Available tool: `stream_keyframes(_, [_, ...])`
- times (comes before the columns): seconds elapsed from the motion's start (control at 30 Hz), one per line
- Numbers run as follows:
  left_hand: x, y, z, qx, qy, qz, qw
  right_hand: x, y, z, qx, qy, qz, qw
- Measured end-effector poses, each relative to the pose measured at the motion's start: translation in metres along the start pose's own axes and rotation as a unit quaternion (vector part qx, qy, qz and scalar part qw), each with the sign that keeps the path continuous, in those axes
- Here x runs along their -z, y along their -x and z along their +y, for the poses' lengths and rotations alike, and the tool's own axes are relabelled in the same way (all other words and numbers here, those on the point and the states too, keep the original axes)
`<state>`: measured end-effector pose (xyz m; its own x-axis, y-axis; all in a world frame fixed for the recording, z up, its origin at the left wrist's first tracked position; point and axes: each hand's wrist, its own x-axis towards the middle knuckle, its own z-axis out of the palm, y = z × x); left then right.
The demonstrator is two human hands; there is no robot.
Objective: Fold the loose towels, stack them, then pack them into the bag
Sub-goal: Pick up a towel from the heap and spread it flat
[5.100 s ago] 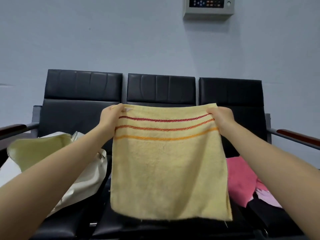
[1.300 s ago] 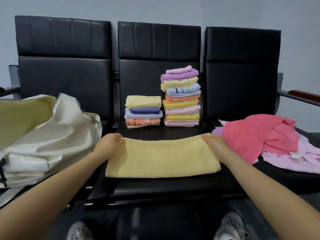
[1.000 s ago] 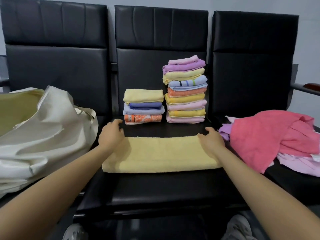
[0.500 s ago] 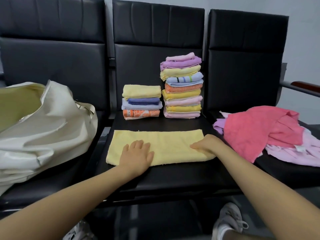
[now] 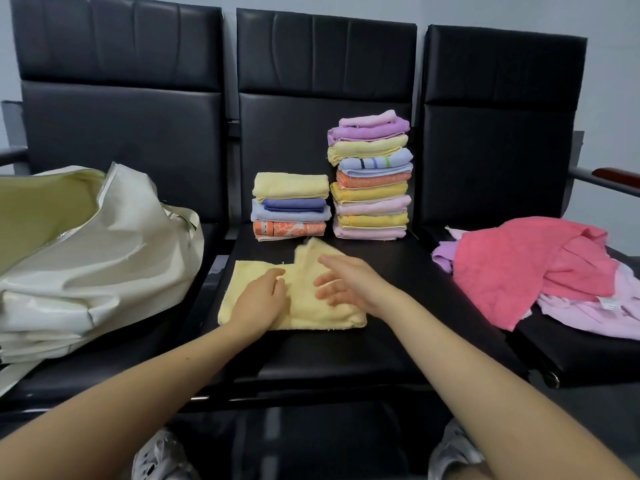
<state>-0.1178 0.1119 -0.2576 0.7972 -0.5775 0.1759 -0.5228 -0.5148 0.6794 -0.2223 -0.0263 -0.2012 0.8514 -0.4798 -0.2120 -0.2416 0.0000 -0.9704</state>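
A pale yellow towel [image 5: 325, 315] lies folded lengthwise on the middle black seat [image 5: 346, 358]. Its right end is turned over toward the left, and one corner of that flap sticks up. My left hand [image 5: 259, 299] presses flat on the towel's middle. My right hand [image 5: 346, 282] hovers over the turned flap with fingers spread; it is blurred. Behind stand a short stack [image 5: 291, 206] and a tall stack [image 5: 370, 178] of folded towels. The cream bag [image 5: 104, 244] lies open on the left seat. Loose pink and lilac towels [image 5: 526, 265] are heaped on the right seat.
Three black padded chairs stand in a row against a pale wall. A wood-topped armrest [image 5: 613, 174] juts out at the far right. My shoes [image 5: 156, 455] show below the seat's front edge.
The towel was held up unfolded, then laid on the seat and folded lengthwise. In the last half second my right hand swept the towel's right end leftward over the middle; my left hand stayed pressing.
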Motion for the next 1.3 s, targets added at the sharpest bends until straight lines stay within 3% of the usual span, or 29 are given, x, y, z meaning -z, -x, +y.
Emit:
stream_keyframes(0.03, [0.000,-0.001,0.001,0.005,-0.001,0.001,1.000,-0.001,-0.002,0.004,0.013,0.010,0.005,1.000])
stream_keyframes(0.1, [-0.002,-0.004,0.003,-0.001,-0.026,-0.007,1.000,0.006,-0.009,0.016,0.077,0.110,0.091,0.987])
stream_keyframes(0.2, [-0.007,-0.006,0.005,-0.017,-0.073,-0.015,0.997,0.023,-0.015,0.040,0.099,0.342,0.212,0.910])
stream_keyframes(0.37, [-0.012,-0.005,0.008,-0.031,-0.143,-0.049,0.988,0.023,-0.012,0.048,-0.044,0.456,0.162,0.874])
stream_keyframes(0.47, [-0.009,-0.009,0.006,-0.023,-0.112,-0.062,0.991,0.020,-0.013,0.044,-0.091,0.405,0.134,0.900])
stream_keyframes(0.57, [-0.009,-0.010,0.008,-0.050,-0.058,-0.089,0.993,0.025,-0.005,0.037,-0.080,0.185,0.128,0.971])
stream_keyframes(0.7, [-0.013,-0.002,0.026,-0.010,0.195,-0.030,0.980,0.032,0.007,0.008,-0.097,0.053,0.182,0.977])
stream_keyframes(0.83, [-0.011,-0.008,0.025,0.088,0.335,0.040,0.937,0.020,0.016,-0.023,-0.069,0.072,0.192,0.976])
stream_keyframes(0.9, [-0.007,-0.014,0.019,0.170,0.403,0.062,0.897,0.004,0.019,-0.027,-0.018,0.114,0.161,0.980])
stream_keyframes(1.0, [0.004,-0.017,0.012,0.252,0.529,0.035,0.810,-0.023,0.021,-0.024,0.028,0.104,0.070,0.992])
stream_keyframes(1.07, [0.011,-0.018,0.006,0.276,0.564,0.000,0.778,-0.033,0.020,-0.022,0.021,0.070,0.028,0.997])
stream_keyframes(1.13, [0.014,-0.017,0.003,0.281,0.534,-0.026,0.797,-0.035,0.013,-0.013,0.044,0.081,0.031,0.995])
stream_keyframes(1.2, [0.013,-0.019,-0.002,0.264,0.478,-0.022,0.837,-0.032,0.005,0.002,0.076,0.159,0.096,0.980])
stream_keyframes(1.3, [0.009,-0.021,-0.002,0.201,0.378,-0.020,0.904,-0.026,0.001,0.023,0.040,0.232,0.143,0.961])
